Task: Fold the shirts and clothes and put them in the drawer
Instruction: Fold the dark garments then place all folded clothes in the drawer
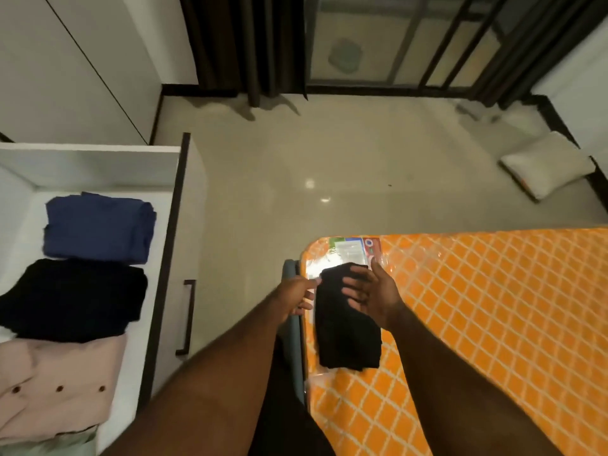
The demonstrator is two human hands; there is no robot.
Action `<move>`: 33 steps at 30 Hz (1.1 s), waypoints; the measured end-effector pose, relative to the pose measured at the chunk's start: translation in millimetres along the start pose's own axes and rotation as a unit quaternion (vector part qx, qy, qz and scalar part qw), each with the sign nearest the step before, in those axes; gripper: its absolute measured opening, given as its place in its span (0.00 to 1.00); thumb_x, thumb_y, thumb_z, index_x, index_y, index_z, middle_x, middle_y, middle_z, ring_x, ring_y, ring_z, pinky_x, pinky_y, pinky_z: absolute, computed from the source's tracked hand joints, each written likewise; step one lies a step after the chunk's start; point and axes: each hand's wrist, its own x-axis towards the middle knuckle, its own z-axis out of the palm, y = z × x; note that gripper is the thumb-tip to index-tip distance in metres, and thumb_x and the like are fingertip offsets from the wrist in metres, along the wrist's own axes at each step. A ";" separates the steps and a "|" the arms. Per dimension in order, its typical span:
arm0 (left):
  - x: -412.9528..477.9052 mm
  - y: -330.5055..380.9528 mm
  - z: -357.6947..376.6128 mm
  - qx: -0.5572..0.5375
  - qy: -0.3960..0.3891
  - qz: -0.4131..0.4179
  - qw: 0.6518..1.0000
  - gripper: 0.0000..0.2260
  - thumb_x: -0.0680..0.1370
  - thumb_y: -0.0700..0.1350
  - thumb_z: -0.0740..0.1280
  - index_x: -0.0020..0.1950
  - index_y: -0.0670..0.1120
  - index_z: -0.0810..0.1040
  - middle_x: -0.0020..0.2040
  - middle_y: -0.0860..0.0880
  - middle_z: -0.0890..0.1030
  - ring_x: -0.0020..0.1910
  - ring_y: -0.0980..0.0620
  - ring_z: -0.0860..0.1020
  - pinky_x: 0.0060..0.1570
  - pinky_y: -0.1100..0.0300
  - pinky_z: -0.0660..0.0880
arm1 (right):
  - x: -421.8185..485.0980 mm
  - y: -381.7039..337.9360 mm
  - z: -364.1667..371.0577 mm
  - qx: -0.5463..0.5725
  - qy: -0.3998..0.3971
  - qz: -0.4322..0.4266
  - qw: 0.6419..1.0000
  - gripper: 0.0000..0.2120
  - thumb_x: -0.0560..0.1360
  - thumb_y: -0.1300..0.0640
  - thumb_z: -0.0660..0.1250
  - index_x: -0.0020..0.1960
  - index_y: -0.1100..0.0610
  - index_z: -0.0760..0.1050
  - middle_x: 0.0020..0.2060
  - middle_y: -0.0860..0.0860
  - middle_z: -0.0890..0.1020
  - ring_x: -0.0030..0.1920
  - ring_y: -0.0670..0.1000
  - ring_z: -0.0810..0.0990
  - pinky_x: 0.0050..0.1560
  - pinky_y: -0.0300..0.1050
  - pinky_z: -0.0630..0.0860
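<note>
Both forearms are reaching forward over the near corner of the mattress (493, 324), where a folded black cloth (345, 330) is lying on the orange quilted cover, close to the edge. The right hand (371, 296) is hovering over the far end of the cloth with fingers loosely curved and spread; its fingertips are touching or nearly touching the top layer, and I cannot tell whether they are pinching anything. The left hand (297, 292) is sitting just beside the cloth's left edge, fingers relaxed and gripping nothing.

The cloth is looking light, soft and limp, so it is likely to sag and come unfolded if lifted by one corner. A safer hold would be sliding flat fingers under both long sides, or under one end with the other hand pressing on top, so the layers are staying together. The plastic wrap on the mattress is looking slick, so the bundle may be sliding easily.

Farther left, the drawer (164, 251) is standing open. Inside it, from near to far, a pink shirt (56, 390) with buttons, a black garment (72, 301) and a blue garment (98, 228) are lying folded in a row, each overlapping or touching the next. Beyond, a pillow (546, 166) is resting on the floor (329, 153).
</note>
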 end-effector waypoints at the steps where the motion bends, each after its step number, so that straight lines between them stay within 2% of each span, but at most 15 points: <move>1: 8.4 -11.2 6.4 0.013 0.006 -0.006 1.000 0.15 0.78 0.56 0.70 0.56 0.46 0.78 0.44 0.46 0.79 0.35 0.51 0.77 0.31 0.61 0.70 | 4.1 12.4 -7.7 -0.003 0.006 0.005 1.000 0.32 0.79 0.29 0.56 0.66 0.52 0.78 0.59 0.56 0.85 0.61 0.60 0.82 0.59 0.54 0.77; 6: 51.4 -43.4 32.8 0.066 0.031 0.002 0.997 0.11 0.80 0.52 0.70 0.54 0.45 0.77 0.47 0.46 0.79 0.45 0.49 0.79 0.44 0.56 0.75 | 38.4 53.3 -37.4 -0.025 0.073 0.018 0.997 0.26 0.81 0.33 0.59 0.61 0.52 0.80 0.55 0.55 0.85 0.58 0.58 0.83 0.62 0.57 0.77; 8: 73.7 -52.6 40.1 0.050 0.038 -0.007 0.998 0.14 0.80 0.49 0.70 0.61 0.42 0.77 0.53 0.43 0.81 0.54 0.45 0.81 0.51 0.55 0.76 | 57.0 67.8 -47.9 -0.073 0.136 -0.005 0.988 0.17 0.81 0.41 0.66 0.55 0.53 0.81 0.52 0.55 0.86 0.53 0.56 0.84 0.59 0.55 0.78; 10: 95.5 -60.7 46.8 0.023 0.027 -0.019 0.999 0.19 0.78 0.47 0.73 0.65 0.40 0.76 0.56 0.42 0.82 0.57 0.44 0.81 0.61 0.51 0.78 | 77.5 81.2 -62.4 -0.180 0.216 -0.049 0.958 0.07 0.78 0.50 0.72 0.50 0.54 0.81 0.51 0.57 0.85 0.48 0.53 0.83 0.53 0.52 0.79; 11: 104.1 -64.8 50.0 0.010 0.019 -0.027 0.999 0.22 0.75 0.48 0.75 0.66 0.40 0.77 0.57 0.43 0.83 0.57 0.44 0.82 0.63 0.49 0.78 | 85.9 87.2 -68.3 -0.229 0.244 -0.059 0.940 0.09 0.76 0.50 0.74 0.51 0.54 0.80 0.51 0.56 0.85 0.49 0.52 0.82 0.52 0.51 0.79; 12: 116.7 -70.1 53.1 -0.004 0.016 -0.034 0.999 0.26 0.72 0.50 0.77 0.66 0.40 0.78 0.56 0.44 0.84 0.55 0.45 0.83 0.62 0.47 0.78 | 93.9 91.6 -72.7 -0.247 0.256 -0.062 0.932 0.15 0.73 0.48 0.77 0.55 0.53 0.78 0.53 0.53 0.84 0.50 0.52 0.82 0.53 0.52 0.80; 15: 158.2 -89.6 56.2 -0.058 0.012 -0.040 0.997 0.34 0.60 0.54 0.81 0.63 0.42 0.81 0.52 0.46 0.87 0.51 0.45 0.85 0.59 0.47 0.81 | 110.1 100.8 -81.3 -0.197 0.218 -0.041 0.955 0.41 0.61 0.40 0.84 0.67 0.50 0.70 0.56 0.48 0.80 0.55 0.55 0.81 0.58 0.58 0.82; 17: 155.2 -81.1 56.9 -0.083 -0.001 -0.032 0.996 0.33 0.60 0.52 0.83 0.62 0.43 0.81 0.52 0.47 0.87 0.51 0.45 0.86 0.58 0.46 0.81 | 120.5 105.1 -82.6 -0.155 0.173 -0.035 0.972 0.48 0.55 0.41 0.86 0.68 0.52 0.68 0.58 0.49 0.80 0.57 0.56 0.82 0.58 0.58 0.82; 19: 151.2 -73.2 57.8 -0.109 -0.026 -0.015 0.994 0.30 0.63 0.47 0.83 0.64 0.44 0.80 0.53 0.47 0.87 0.53 0.45 0.85 0.59 0.46 0.81 | 123.5 104.1 -78.4 -0.137 0.152 -0.039 0.978 0.45 0.59 0.45 0.86 0.68 0.55 0.68 0.58 0.51 0.81 0.55 0.55 0.82 0.53 0.53 0.83; 21: 147.2 -66.1 60.7 -0.118 -0.044 -0.007 0.992 0.37 0.60 0.47 0.85 0.68 0.46 0.77 0.57 0.47 0.85 0.56 0.45 0.84 0.61 0.45 0.80 | 122.1 97.1 -71.1 -0.107 0.140 -0.052 0.983 0.32 0.67 0.55 0.83 0.64 0.55 0.71 0.55 0.51 0.82 0.51 0.53 0.83 0.44 0.46 0.81; 23: 143.0 -57.3 64.3 -0.118 -0.047 -0.003 0.992 0.45 0.55 0.49 0.86 0.70 0.50 0.72 0.61 0.49 0.81 0.60 0.46 0.80 0.63 0.43 0.78 | 121.1 88.9 -68.3 -0.072 0.119 -0.061 0.988 0.24 0.69 0.58 0.81 0.61 0.55 0.75 0.55 0.53 0.84 0.50 0.55 0.85 0.43 0.46 0.81; 26: 136.2 -40.5 63.2 -0.107 -0.045 0.021 0.993 0.49 0.53 0.50 0.85 0.71 0.56 0.67 0.64 0.51 0.77 0.64 0.47 0.76 0.67 0.42 0.74 | 120.5 75.2 -63.8 -0.040 0.090 -0.069 0.993 0.25 0.70 0.59 0.80 0.63 0.57 0.77 0.57 0.55 0.85 0.53 0.57 0.86 0.47 0.50 0.84; 28: 133.7 -29.3 57.7 -0.102 -0.035 0.029 0.994 0.49 0.54 0.49 0.84 0.73 0.56 0.68 0.65 0.51 0.78 0.64 0.46 0.76 0.67 0.41 0.74 | 116.2 62.7 -57.4 -0.034 0.073 -0.077 0.994 0.26 0.69 0.60 0.80 0.65 0.58 0.76 0.57 0.56 0.85 0.53 0.57 0.86 0.48 0.51 0.84; 31: 117.7 -9.9 41.9 -0.120 -0.017 0.026 0.992 0.44 0.57 0.46 0.83 0.71 0.53 0.73 0.62 0.49 0.82 0.62 0.45 0.79 0.67 0.41 0.74 | 102.1 39.5 -43.8 -0.028 0.053 -0.090 0.994 0.25 0.70 0.62 0.80 0.63 0.55 0.76 0.55 0.54 0.86 0.52 0.56 0.87 0.48 0.52 0.84; 33: 91.1 9.4 28.0 -0.140 -0.012 0.029 0.990 0.36 0.62 0.41 0.81 0.68 0.50 0.76 0.59 0.48 0.84 0.60 0.44 0.80 0.66 0.41 0.74 | 90.9 21.1 -32.7 -0.033 0.020 -0.097 0.995 0.26 0.69 0.61 0.81 0.64 0.54 0.77 0.56 0.54 0.86 0.55 0.56 0.86 0.54 0.56 0.84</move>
